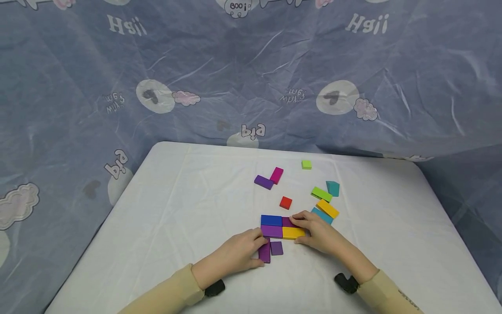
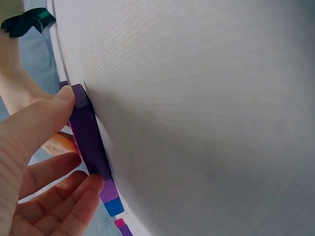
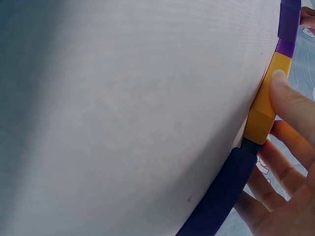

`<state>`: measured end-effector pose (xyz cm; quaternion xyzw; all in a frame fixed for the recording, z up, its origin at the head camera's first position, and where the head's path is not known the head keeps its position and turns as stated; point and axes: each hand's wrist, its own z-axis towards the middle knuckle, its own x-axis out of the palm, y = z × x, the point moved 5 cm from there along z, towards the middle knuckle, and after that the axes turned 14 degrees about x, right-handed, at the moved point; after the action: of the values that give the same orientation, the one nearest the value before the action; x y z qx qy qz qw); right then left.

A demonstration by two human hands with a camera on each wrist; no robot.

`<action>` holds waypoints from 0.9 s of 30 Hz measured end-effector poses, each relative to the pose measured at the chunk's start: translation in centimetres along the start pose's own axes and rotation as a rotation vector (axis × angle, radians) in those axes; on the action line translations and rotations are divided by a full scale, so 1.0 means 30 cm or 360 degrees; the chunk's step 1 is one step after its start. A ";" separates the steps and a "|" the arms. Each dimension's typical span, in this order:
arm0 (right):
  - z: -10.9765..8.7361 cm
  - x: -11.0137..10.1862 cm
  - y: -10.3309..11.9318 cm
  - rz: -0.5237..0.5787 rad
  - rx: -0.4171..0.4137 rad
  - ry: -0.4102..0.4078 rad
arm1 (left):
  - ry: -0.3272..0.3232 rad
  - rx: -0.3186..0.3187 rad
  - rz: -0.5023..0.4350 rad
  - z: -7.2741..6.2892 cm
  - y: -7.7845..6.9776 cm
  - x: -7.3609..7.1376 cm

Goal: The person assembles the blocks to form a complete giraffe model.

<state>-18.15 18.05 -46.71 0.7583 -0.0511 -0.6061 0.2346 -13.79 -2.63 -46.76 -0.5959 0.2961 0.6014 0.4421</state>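
One long purple block [image 1: 265, 253] lies on the near side of a two-by-two cluster, its far end toward the violet block [image 1: 271, 231]; a finger covers the meeting point, so I can't tell whether they touch. The left hand [image 1: 240, 252] pinches it lengthwise, thumb at the near end, bent fingertips at the far one. Just beside it sits a small purple block [image 1: 276, 248]. The right hand [image 1: 319, 231] is half closed about the cluster's right end, thumb against the yellow block [image 1: 293, 233], a finger on the plum block [image 1: 286, 222]; the blue block [image 1: 271, 220] fills the far left corner.

To my eye, a light, firm right hold should stop those four skewing. Better to slide the long one flat over the white table [image 1: 196, 187] than lift it, and square it with the thumb; its small neighbour could easily get knocked crooked.

Near the right hand lie a light blue block [image 1: 322, 216] and an orange block [image 1: 327, 209]; a red block [image 1: 286, 203] sits beyond the cluster
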 end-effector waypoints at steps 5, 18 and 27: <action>0.002 0.003 -0.001 -0.0007 0.0007 0.0003 | -0.0016 -0.0002 -0.0002 0.002 0.001 0.000; 0.002 -0.001 0.001 -0.0005 0.0002 0.0021 | -0.0040 -0.0031 -0.0056 -0.001 0.008 -0.001; 0.000 -0.004 -0.001 0.0002 -0.0016 0.0000 | -0.0182 0.0008 0.0057 0.041 0.001 -0.024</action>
<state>-18.20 18.13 -46.61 0.7570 -0.0484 -0.6062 0.2389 -14.43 -1.69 -45.93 -0.5541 0.2825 0.6416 0.4489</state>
